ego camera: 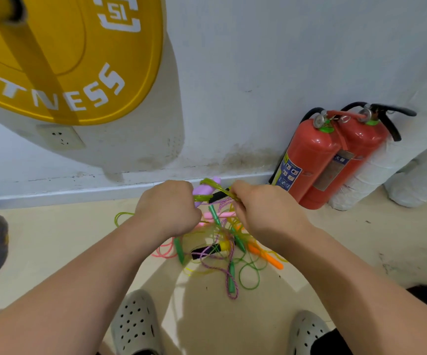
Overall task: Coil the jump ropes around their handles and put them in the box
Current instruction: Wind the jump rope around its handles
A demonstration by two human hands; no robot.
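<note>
Head view. Both hands raised over a pile of ropes (220,249) on the beige floor (53,239), near the wall base.

Left hand (168,208) fisted around purple handles (203,189), knuckles up. Yellow-green cord (213,184) loops over the handles' top and runs across to the right hand (266,213), which is closed, pinching that cord together with a black handle (217,197). The two hands are just beside each other, the held rope between them, above the pile.

Pile below: tangled cords in green, pink, yellow and braided purple; green handles, an orange handle (266,256), pink handles (220,215), a black-and-yellow handle (211,249). Which cord joins which handle: cannot tell.

No box seen in frame.

Two grey perforated clogs (135,326) at bottom edge. Two red extinguishers (317,160) lean at the wall, right. Yellow weight plate (66,60) upper left; wall socket (61,137) beneath it.
</note>
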